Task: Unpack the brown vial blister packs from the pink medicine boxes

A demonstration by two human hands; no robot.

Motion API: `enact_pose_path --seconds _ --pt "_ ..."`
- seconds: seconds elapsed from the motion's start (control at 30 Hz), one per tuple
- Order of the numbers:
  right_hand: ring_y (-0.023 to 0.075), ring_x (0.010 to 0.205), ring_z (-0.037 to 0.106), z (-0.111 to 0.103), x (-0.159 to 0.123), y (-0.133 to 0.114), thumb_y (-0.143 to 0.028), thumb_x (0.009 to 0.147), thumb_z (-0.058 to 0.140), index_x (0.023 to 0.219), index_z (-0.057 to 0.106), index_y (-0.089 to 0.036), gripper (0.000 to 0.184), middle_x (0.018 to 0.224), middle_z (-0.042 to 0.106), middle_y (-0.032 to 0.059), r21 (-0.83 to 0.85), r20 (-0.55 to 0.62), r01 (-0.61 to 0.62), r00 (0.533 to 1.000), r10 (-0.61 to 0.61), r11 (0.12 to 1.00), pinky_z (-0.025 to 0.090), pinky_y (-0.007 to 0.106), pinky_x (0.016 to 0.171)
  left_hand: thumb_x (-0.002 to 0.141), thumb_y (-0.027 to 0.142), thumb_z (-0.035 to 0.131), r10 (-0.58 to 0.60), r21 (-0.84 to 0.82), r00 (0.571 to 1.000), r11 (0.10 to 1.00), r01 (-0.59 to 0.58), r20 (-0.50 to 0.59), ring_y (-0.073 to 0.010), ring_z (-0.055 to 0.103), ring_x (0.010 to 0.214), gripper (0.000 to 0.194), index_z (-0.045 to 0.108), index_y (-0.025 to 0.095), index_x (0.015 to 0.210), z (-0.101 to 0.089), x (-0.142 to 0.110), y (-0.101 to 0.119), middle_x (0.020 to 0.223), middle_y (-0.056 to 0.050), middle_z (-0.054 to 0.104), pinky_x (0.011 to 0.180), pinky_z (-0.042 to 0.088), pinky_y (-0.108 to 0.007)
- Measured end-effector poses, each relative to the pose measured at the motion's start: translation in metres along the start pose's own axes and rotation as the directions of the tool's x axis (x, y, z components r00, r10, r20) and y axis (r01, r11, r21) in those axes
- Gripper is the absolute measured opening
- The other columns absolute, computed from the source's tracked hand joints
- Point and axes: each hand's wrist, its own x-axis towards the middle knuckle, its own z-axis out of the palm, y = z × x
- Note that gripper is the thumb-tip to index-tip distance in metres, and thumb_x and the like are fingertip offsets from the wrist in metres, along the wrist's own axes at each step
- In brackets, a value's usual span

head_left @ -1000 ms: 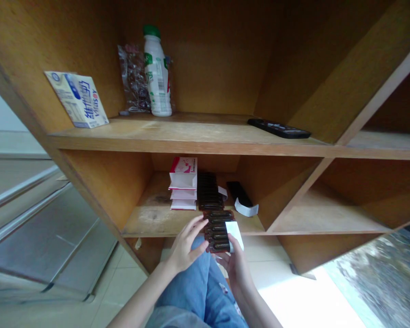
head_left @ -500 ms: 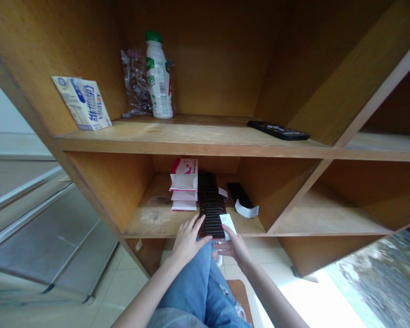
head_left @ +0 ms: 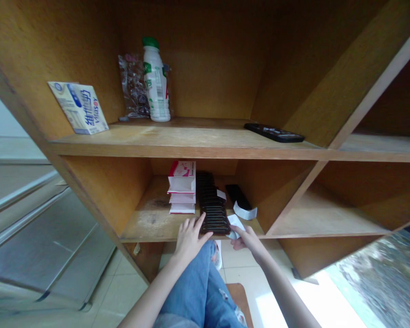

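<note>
A dark brown tray of small vials (head_left: 212,207) lies on the lower shelf (head_left: 153,223) of a wooden cabinet, beside a stack of white and pink boxes (head_left: 182,187). My left hand (head_left: 190,236) rests at the tray's near left corner, fingers spread and touching it. My right hand (head_left: 248,237) is at the shelf's front edge to the tray's right, its fingers curled round a folded white paper (head_left: 234,225).
A black remote (head_left: 239,196) and a curled white paper strip (head_left: 245,211) lie right of the tray. The upper shelf holds a soy milk carton (head_left: 78,107), a white bottle with green cap (head_left: 155,81), a clear snack bag (head_left: 134,86) and a black phone (head_left: 274,133). My jeans-clad knee (head_left: 198,282) is below.
The vial tray, held off the shelf a second ago, has been slid in onto the lower shelf. Both hands followed it forward; the right hand still has the white paper.
</note>
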Motion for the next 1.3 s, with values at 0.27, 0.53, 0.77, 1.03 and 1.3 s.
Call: enact_pose_path --seconds 0.27,0.53,0.77,1.03,1.3 --pt "0.0164 0.045 0.06 -0.028 0.0 0.008 -0.039 0.073 0.057 0.079 0.058 -0.016 0.024 0.049 0.06 0.0004 -0.023 -0.127 0.094 0.987 -0.096 0.995 0.049 0.025 0.045 0.086 0.052 0.042 -0.022 0.01 1.0 1.0 0.022 -0.022 -0.0265 0.052 0.099 0.058 0.038 0.026 0.138 0.001 -0.003 0.002 0.11 -0.009 0.061 0.085 0.042 -0.042" --pt "0.0163 0.046 0.058 -0.037 0.0 0.014 -0.055 0.078 0.051 0.101 0.054 -0.017 0.044 0.06 0.061 -0.0008 -0.356 -0.125 0.296 0.925 -0.359 0.886 0.046 0.028 0.053 0.083 0.049 0.049 0.055 0.039 0.983 0.998 -0.049 -0.175 -0.0314 0.04 0.123 0.062 0.038 0.02 0.137 0.005 -0.004 0.007 0.142 -0.016 0.036 0.096 0.039 -0.046" --pt "0.0263 0.08 0.064 -0.022 0.002 0.009 -0.058 0.081 0.046 0.121 0.047 -0.022 0.054 0.091 0.065 0.007 -0.773 -0.268 0.165 0.79 -0.551 0.613 0.044 0.031 0.059 0.083 0.048 0.051 0.425 0.144 0.905 0.896 -0.419 -0.009 -0.0297 0.037 0.129 0.055 0.046 0.022 0.131 0.008 0.02 0.038 0.141 -0.013 0.042 0.106 0.029 -0.048" --pt "0.0259 0.075 0.063 -0.033 0.007 0.021 -0.06 0.08 0.045 0.139 0.021 -0.013 0.079 0.08 0.062 0.0039 -0.641 -0.446 0.182 0.703 -0.554 0.746 0.044 0.032 0.06 0.087 0.035 0.05 0.514 0.223 0.849 0.819 -0.529 0.124 -0.0255 0.044 0.124 0.038 0.052 0.019 0.121 0.011 0.033 0.054 0.132 -0.01 0.052 0.104 0.032 -0.042" --pt "0.0264 0.089 0.064 -0.026 0.016 0.007 -0.053 0.083 0.044 0.133 0.039 -0.021 0.059 0.093 0.065 0.0059 -0.647 -0.294 0.179 0.838 -0.46 0.741 0.045 0.033 0.072 0.089 0.023 0.045 0.52 0.259 0.845 0.805 -0.534 0.125 -0.0244 0.044 0.124 0.028 0.055 0.021 0.115 0.007 0.032 0.045 0.134 -0.008 0.052 0.099 0.038 -0.041"
